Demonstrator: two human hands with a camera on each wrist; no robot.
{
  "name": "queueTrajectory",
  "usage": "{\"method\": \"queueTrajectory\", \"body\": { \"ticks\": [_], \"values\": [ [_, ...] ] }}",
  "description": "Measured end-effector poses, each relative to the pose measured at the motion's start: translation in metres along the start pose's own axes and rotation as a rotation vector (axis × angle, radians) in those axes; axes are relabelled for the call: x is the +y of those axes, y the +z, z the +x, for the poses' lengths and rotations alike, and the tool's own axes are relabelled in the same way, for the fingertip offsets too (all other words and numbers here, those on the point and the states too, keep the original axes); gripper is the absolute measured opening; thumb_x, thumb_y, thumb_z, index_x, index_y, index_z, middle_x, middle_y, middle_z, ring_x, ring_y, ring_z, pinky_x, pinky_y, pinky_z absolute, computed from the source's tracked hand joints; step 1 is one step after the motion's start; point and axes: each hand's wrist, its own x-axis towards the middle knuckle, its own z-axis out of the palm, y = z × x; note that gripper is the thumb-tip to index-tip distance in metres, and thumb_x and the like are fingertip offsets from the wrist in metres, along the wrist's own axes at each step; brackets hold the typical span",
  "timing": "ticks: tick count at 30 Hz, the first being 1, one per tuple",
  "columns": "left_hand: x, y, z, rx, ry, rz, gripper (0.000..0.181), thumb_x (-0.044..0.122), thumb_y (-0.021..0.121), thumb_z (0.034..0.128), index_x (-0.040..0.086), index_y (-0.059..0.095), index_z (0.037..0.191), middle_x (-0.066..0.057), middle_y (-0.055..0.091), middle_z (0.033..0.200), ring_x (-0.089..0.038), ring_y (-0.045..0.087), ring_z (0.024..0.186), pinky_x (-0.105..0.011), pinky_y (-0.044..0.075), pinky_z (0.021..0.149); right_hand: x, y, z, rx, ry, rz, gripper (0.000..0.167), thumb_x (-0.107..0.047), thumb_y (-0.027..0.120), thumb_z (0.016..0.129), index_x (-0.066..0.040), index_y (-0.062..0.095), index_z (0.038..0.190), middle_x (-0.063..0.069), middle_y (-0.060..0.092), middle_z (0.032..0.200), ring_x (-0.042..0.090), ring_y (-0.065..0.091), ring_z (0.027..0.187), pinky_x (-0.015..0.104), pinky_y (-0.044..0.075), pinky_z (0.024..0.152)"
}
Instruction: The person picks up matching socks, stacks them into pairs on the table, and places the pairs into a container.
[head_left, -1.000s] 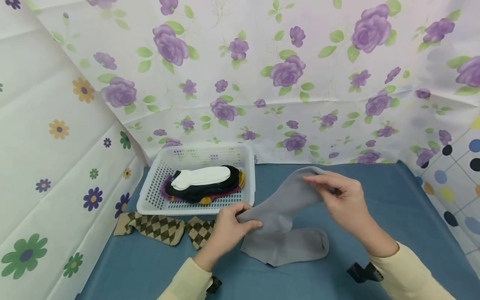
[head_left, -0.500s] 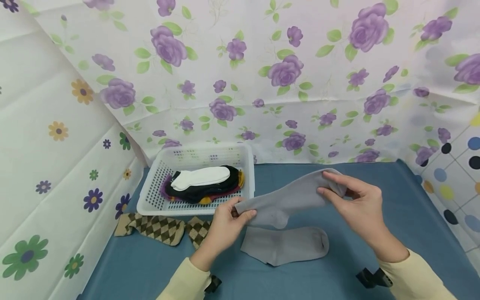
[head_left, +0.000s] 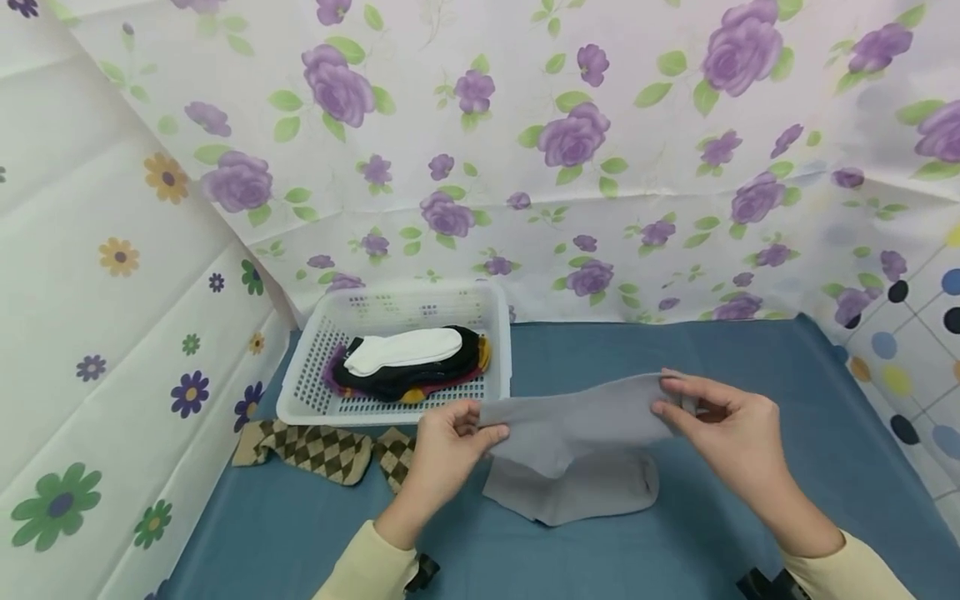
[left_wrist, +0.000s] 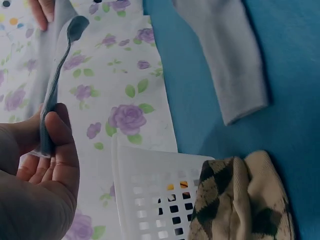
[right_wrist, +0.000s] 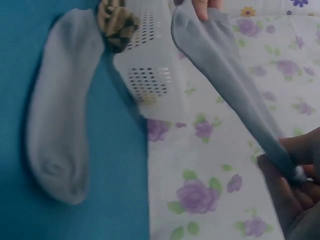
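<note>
A grey sock (head_left: pixel 577 421) is stretched between both hands above the table. My left hand (head_left: pixel 447 450) pinches its cuff end between thumb and fingers; the cuff opening shows in the left wrist view. At the toe end my right hand (head_left: pixel 731 433) grips the fabric with thumb and forefinger. Beneath it a second grey sock (head_left: pixel 607 492) lies flat, partly covered from above by the held one in the head view. Left of my left hand are brown argyle socks (head_left: pixel 322 454), one of them partly hidden behind that hand.
A white perforated basket (head_left: pixel 300 400) stands at the back left. It holds a white sock (head_left: pixel 405 350) on top of black, purple and yellow ones. Blue cloth (head_left: pixel 750 358) covers the table, with floral sheets (head_left: pixel 510 125) hanging behind.
My right hand has moved right and down, from the upper part of the sock to its toe end. The held sock has gone from slanted to nearly level, pulled straighter between the hands.
</note>
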Motion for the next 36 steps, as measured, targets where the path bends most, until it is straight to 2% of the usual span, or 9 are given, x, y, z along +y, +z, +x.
{"method": "queueTrajectory", "body": {
  "ticks": [3, 6, 10, 13, 18, 23, 29, 36],
  "values": [
    [-0.011, 0.005, -0.002, -0.047, -0.036, 0.085, 0.017, 0.019, 0.078, 0.0760, 0.010, 0.064, 0.081, -0.004, 0.065, 0.076, -0.013, 0.062, 0.057, -0.030, 0.053, 0.052, 0.012, -0.003, -0.009, -0.093, 0.118, -0.126, 0.031, -0.041, 0.078, 0.073, -0.027, 0.073, 0.099, -0.003, 0.073, 0.100, -0.009, 0.063, 0.080, 0.012, 0.050, 0.062],
    [-0.022, 0.009, 0.000, -0.098, -0.084, 0.138, 0.019, 0.018, 0.078, 0.0761, 0.009, 0.065, 0.087, -0.004, 0.066, 0.078, -0.012, 0.063, 0.059, -0.027, 0.053, 0.051, 0.022, -0.002, -0.017, -0.192, 0.205, -0.167, 0.035, -0.047, 0.078, 0.069, -0.027, 0.073, 0.098, -0.002, 0.073, 0.097, -0.001, 0.066, 0.082, 0.015, 0.052, 0.061],
    [-0.039, 0.011, 0.003, -0.140, -0.149, 0.237, 0.028, 0.017, 0.078, 0.0752, 0.008, 0.067, 0.099, -0.004, 0.066, 0.084, -0.010, 0.063, 0.068, -0.024, 0.052, 0.054, 0.035, 0.007, -0.023, -0.318, 0.279, -0.188, 0.037, -0.045, 0.081, 0.067, -0.025, 0.073, 0.096, 0.002, 0.073, 0.095, 0.010, 0.065, 0.073, 0.023, 0.051, 0.052],
    [-0.049, 0.014, 0.004, -0.171, -0.189, 0.309, 0.032, 0.018, 0.079, 0.0750, 0.008, 0.066, 0.103, -0.002, 0.063, 0.086, -0.009, 0.061, 0.070, -0.025, 0.051, 0.056, 0.044, 0.016, -0.027, -0.392, 0.308, -0.202, 0.035, -0.038, 0.082, 0.067, -0.023, 0.073, 0.097, 0.000, 0.073, 0.089, 0.010, 0.059, 0.060, 0.026, 0.046, 0.047],
    [-0.060, 0.017, 0.004, -0.191, -0.221, 0.331, 0.032, 0.017, 0.078, 0.0753, 0.006, 0.065, 0.102, -0.004, 0.059, 0.084, -0.010, 0.061, 0.062, -0.026, 0.051, 0.054, 0.055, 0.027, -0.030, -0.429, 0.318, -0.218, 0.034, -0.032, 0.082, 0.067, -0.021, 0.073, 0.097, -0.003, 0.072, 0.083, 0.011, 0.053, 0.051, 0.027, 0.042, 0.044],
    [-0.068, 0.019, 0.005, -0.203, -0.240, 0.328, 0.032, 0.014, 0.078, 0.0756, 0.004, 0.064, 0.102, -0.005, 0.057, 0.081, -0.011, 0.061, 0.057, -0.026, 0.050, 0.053, 0.063, 0.036, -0.033, -0.447, 0.342, -0.218, 0.035, -0.032, 0.083, 0.066, -0.020, 0.073, 0.097, -0.001, 0.073, 0.090, 0.010, 0.057, 0.059, 0.026, 0.045, 0.047],
    [-0.076, 0.021, 0.004, -0.230, -0.262, 0.341, 0.033, 0.013, 0.077, 0.0759, 0.003, 0.062, 0.103, -0.005, 0.055, 0.077, -0.012, 0.061, 0.058, -0.027, 0.050, 0.056, 0.069, 0.043, -0.037, -0.464, 0.351, -0.240, 0.034, -0.027, 0.084, 0.065, -0.019, 0.074, 0.096, -0.005, 0.071, 0.079, 0.012, 0.051, 0.054, 0.026, 0.040, 0.043],
    [-0.077, 0.024, 0.004, -0.223, -0.264, 0.383, 0.029, 0.013, 0.077, 0.0759, 0.004, 0.062, 0.098, -0.004, 0.054, 0.075, -0.010, 0.060, 0.057, -0.027, 0.049, 0.055, 0.075, 0.051, -0.040, -0.472, 0.323, -0.281, 0.034, -0.020, 0.084, 0.065, -0.015, 0.074, 0.097, -0.007, 0.066, 0.070, 0.011, 0.048, 0.053, 0.026, 0.038, 0.043]
  ]
}}
